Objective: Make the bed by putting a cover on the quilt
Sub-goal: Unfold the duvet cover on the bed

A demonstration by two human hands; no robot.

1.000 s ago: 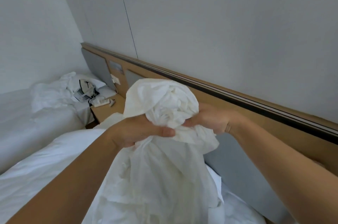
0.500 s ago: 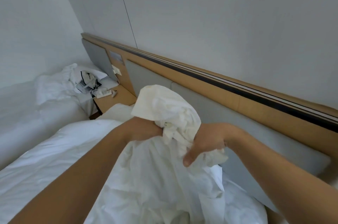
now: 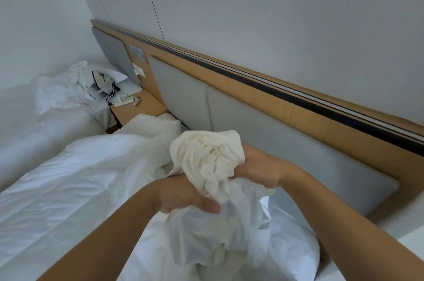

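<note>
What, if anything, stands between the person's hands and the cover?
Nothing visible does. The left hand and the right hand both grip the bunched cover directly, over the white bedding.

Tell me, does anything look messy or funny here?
Yes. On the far bed, crumpled white linen and tangled cables sit heaped by the pillow. The cover is bunched, gripped by the left hand and right hand, though that looks mid-job.

**Cover point(image 3: 206, 161) bunched high, quilt point(image 3: 75, 177) lying below**

The cover is thin, creamy-white cloth gathered into a crumpled bunch, its loose length hanging in folds down to the bed. The quilt, white and puffy, lies rumpled across the bed to the left, just beside the hanging cloth.
</note>
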